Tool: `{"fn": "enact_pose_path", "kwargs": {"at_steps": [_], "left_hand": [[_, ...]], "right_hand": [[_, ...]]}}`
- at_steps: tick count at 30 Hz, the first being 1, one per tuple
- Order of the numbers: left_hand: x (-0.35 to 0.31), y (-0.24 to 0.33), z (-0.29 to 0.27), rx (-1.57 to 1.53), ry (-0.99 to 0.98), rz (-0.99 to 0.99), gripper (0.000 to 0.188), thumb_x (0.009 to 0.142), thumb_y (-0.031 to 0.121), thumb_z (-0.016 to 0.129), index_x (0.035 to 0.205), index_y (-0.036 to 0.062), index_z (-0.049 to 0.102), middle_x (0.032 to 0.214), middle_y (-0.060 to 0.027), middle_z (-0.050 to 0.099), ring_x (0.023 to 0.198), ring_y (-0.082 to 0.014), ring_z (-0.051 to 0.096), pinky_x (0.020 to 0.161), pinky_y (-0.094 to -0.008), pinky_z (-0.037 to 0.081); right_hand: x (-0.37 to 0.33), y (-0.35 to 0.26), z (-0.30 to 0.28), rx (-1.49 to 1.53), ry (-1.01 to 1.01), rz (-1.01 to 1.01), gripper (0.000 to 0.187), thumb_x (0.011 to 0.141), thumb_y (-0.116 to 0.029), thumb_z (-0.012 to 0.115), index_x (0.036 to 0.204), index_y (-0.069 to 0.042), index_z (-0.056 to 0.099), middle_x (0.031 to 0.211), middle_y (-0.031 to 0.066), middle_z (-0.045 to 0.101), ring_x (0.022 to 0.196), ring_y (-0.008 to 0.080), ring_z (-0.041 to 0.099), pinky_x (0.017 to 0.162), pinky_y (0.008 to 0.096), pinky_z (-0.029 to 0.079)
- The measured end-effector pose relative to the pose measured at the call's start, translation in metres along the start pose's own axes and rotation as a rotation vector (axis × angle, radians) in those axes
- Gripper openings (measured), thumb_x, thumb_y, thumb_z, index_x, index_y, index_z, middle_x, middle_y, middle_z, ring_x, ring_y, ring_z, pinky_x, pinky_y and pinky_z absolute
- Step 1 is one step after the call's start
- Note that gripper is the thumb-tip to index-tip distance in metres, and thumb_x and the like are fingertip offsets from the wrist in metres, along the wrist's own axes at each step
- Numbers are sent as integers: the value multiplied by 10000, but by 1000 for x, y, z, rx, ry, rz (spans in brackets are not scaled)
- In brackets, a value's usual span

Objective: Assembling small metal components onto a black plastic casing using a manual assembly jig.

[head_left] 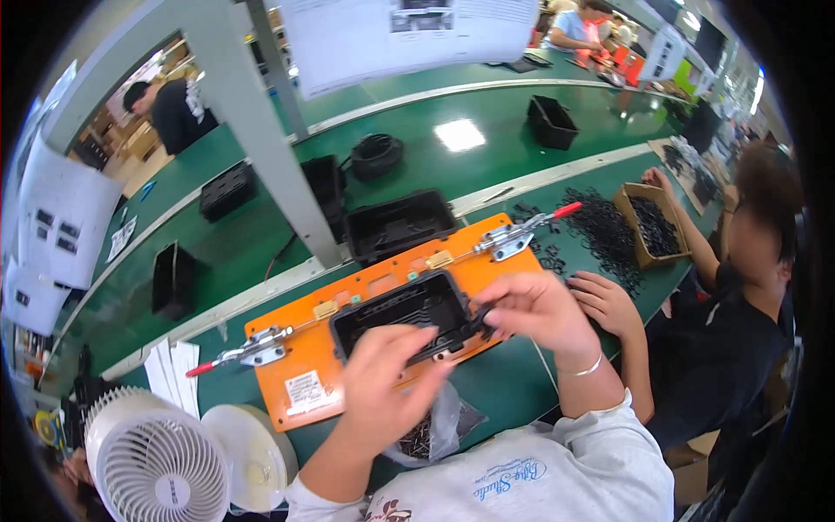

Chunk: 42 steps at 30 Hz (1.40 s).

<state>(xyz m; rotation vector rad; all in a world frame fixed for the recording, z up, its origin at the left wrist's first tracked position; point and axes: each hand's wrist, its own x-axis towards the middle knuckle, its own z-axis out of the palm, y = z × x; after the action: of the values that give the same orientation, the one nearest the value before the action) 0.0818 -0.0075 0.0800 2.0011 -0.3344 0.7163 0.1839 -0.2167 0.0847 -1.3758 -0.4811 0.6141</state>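
A black open plastic box (417,304) sits in an orange fixture plate (287,348) on the bench in front of me. My right hand (535,313) is at the box's right end, thumb and fingers pinched on a small black plastic part (481,322); its exact shape is hard to make out. My left hand (387,378) hovers over the box's near edge with thumb and fingers apart, holding nothing that I can see. Red-handled toggle clamps stand at the plate's two ends, one at the left (261,346) and one at the right (513,239).
Loose black parts (600,226) lie at the right, beside a cardboard box (639,235) and a co-worker's hand (609,304). Another black box (396,226) stands behind the plate. A white fan (165,465) is at the lower left; a plastic bag of screws (435,431) lies near me.
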Motion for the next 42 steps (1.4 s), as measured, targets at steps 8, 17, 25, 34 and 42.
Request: {"fn": "enact_pose_path", "kwargs": {"at_steps": [8, 17, 25, 34, 42], "left_hand": [[-13, -23, -13, -233, -22, -267, 280, 711, -64, 748, 946, -19, 603, 931, -76, 594, 754, -118, 568, 644, -215, 476], [-24, -40, -29, -920, 192, -498, 127, 886, -28, 552, 932, 32, 450, 925, -143, 631, 742, -131, 619, 671, -255, 523], [-21, -40, -34, -792, 179, -580, 144, 876, -30, 577, 1013, 11, 561, 1017, -135, 660, 739, -122, 603, 647, -228, 501], [-26, -37, -30, -886, 149, -488, 168, 823, -85, 625, 977, -23, 593, 998, -100, 575, 821, -134, 603, 693, -241, 530], [-22, -48, -49, -644, 329, -402, 205, 787, -94, 669, 972, -16, 626, 918, -61, 623, 829, -111, 592, 764, -207, 464]], "right_hand": [[32, 12, 55, 164, -241, -30, 275, 840, 102, 582, 1100, 31, 529, 990, 86, 613, 896, 121, 616, 799, 249, 520], [52, 23, 66, 500, -333, -39, 210, 810, 74, 652, 1009, 23, 612, 984, 64, 614, 887, 122, 605, 788, 249, 523], [54, 36, 62, 279, -137, -48, 178, 816, 9, 676, 982, 18, 612, 988, 117, 627, 793, 134, 625, 664, 231, 529], [60, 41, 53, 635, -260, 138, 124, 861, -40, 644, 979, -35, 607, 1030, 179, 657, 730, 144, 638, 672, 251, 534], [92, 16, 1, -32, 137, -255, 246, 759, 68, 694, 982, 15, 604, 853, 61, 632, 772, 106, 617, 640, 214, 509]]}}
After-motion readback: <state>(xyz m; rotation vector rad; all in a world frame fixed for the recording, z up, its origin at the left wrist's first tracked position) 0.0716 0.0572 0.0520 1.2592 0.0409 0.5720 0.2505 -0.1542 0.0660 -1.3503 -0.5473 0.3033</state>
